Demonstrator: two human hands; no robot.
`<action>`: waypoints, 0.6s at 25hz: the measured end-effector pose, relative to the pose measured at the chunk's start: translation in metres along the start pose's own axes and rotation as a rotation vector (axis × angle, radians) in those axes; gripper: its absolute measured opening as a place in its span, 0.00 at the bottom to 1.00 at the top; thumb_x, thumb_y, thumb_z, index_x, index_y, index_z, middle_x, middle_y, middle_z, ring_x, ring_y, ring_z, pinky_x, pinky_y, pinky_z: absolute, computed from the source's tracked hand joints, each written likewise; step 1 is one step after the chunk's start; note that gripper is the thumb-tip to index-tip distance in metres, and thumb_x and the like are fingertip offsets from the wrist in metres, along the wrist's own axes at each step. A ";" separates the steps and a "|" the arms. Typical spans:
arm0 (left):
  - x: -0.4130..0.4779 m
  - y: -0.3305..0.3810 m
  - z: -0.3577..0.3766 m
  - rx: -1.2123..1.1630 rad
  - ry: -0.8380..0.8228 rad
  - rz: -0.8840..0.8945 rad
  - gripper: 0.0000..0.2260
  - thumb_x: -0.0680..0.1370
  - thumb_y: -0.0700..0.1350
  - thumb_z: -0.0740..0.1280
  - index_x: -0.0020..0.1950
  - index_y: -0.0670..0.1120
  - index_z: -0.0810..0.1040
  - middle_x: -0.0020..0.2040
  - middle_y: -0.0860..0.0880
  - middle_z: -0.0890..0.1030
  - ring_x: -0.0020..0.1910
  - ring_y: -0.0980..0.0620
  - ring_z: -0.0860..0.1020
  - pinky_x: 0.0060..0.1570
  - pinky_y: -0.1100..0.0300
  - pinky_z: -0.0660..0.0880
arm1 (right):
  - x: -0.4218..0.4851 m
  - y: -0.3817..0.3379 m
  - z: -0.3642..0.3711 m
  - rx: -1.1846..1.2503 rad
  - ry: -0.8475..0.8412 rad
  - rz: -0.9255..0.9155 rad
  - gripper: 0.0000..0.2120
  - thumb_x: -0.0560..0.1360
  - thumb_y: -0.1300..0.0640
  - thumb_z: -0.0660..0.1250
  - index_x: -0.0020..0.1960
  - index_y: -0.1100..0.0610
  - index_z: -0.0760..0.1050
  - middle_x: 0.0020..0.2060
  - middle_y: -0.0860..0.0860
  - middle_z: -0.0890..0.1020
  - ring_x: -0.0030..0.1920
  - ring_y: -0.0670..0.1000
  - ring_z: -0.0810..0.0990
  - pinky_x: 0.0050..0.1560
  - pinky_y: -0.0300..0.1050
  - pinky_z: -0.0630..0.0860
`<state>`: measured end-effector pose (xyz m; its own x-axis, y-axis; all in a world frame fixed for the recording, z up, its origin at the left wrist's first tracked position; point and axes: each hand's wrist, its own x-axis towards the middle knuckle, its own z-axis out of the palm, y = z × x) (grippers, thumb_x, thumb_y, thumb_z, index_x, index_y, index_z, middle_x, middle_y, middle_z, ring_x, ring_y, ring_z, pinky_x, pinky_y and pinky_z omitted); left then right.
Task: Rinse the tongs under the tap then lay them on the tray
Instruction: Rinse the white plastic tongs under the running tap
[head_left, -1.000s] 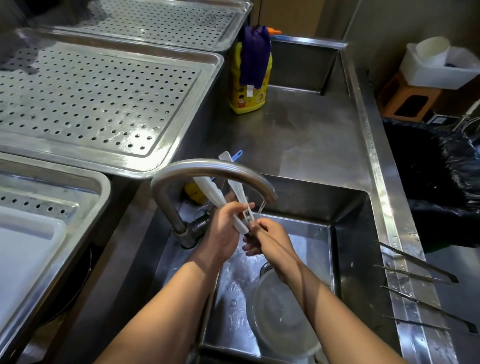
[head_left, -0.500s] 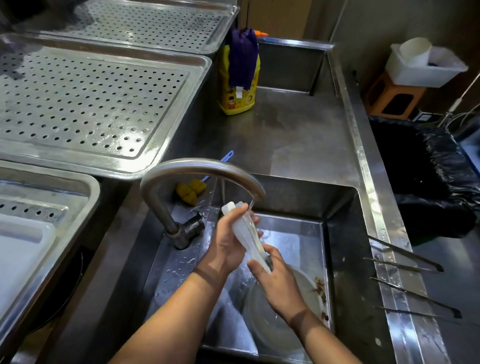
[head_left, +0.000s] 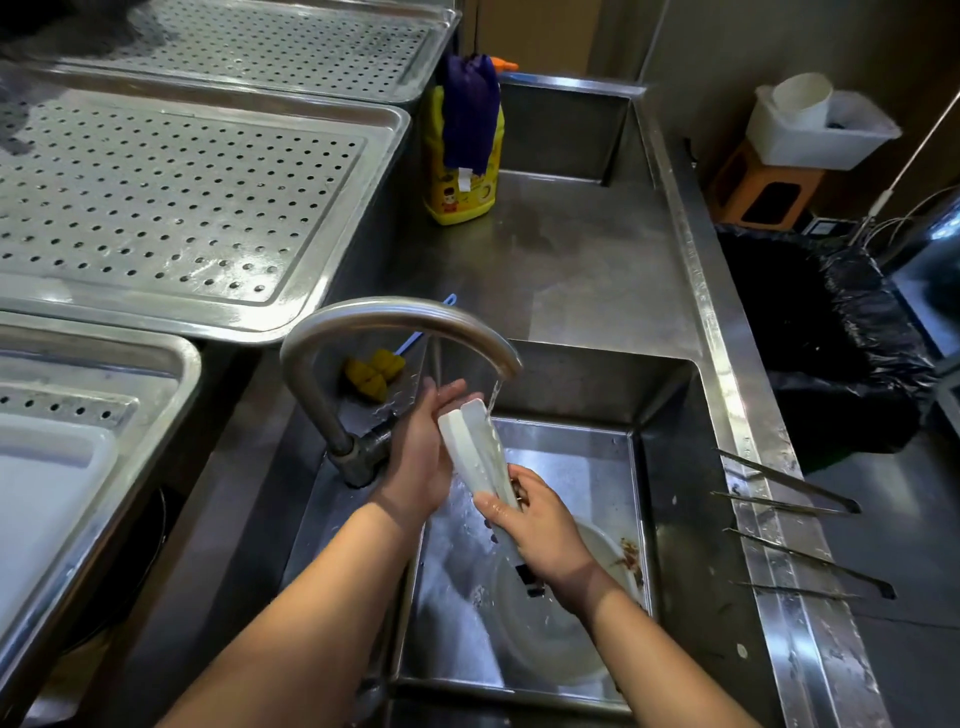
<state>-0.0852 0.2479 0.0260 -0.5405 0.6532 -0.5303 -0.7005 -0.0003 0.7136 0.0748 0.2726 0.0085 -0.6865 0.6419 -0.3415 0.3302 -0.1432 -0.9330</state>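
Observation:
White plastic tongs (head_left: 475, 449) are held closed and tilted over the sink, their upper end right under the curved steel tap (head_left: 395, 322), where a thin stream of water hits them. My right hand (head_left: 540, 535) grips their lower part. My left hand (head_left: 421, 447) rests flat against their upper left side, fingers extended. A perforated steel tray (head_left: 171, 192) lies at the left behind the tap.
The steel sink (head_left: 670, 467) holds a white plate (head_left: 587, 649) with food scraps. Several thin metal tongs (head_left: 789, 488) overhang the right rim. A yellow detergent bottle (head_left: 462, 187) stands at the back, a yellow sponge brush (head_left: 374, 371) behind the tap, a black bin bag (head_left: 831, 332) at right.
The tongs went from upright with arms apart to closed and tilted under the running water. My right hand slid down to their lower part; my left hand opened flat against them.

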 end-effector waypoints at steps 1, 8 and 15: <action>-0.007 -0.006 -0.014 0.131 0.039 0.048 0.19 0.83 0.56 0.58 0.53 0.44 0.81 0.49 0.42 0.86 0.51 0.41 0.82 0.60 0.47 0.74 | 0.000 0.001 0.000 -0.020 -0.010 0.018 0.11 0.76 0.52 0.73 0.57 0.48 0.78 0.54 0.53 0.82 0.49 0.50 0.82 0.55 0.50 0.79; -0.060 -0.066 -0.142 1.727 -0.005 0.667 0.15 0.75 0.44 0.61 0.58 0.46 0.83 0.59 0.45 0.81 0.62 0.41 0.77 0.63 0.47 0.73 | 0.005 0.019 -0.003 -0.261 0.011 0.202 0.23 0.65 0.40 0.77 0.54 0.50 0.75 0.44 0.52 0.83 0.43 0.51 0.83 0.37 0.43 0.77; -0.060 -0.093 -0.155 1.968 0.186 0.697 0.24 0.77 0.50 0.60 0.72 0.45 0.71 0.70 0.42 0.74 0.70 0.40 0.71 0.72 0.40 0.62 | -0.018 0.092 -0.033 -0.581 0.064 0.385 0.31 0.61 0.34 0.75 0.59 0.41 0.68 0.52 0.45 0.78 0.52 0.51 0.79 0.45 0.46 0.76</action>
<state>-0.0602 0.0918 -0.0797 -0.5509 0.8337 0.0382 0.8300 0.5426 0.1291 0.1391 0.2728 -0.0676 -0.4174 0.6720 -0.6117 0.8474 0.0448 -0.5290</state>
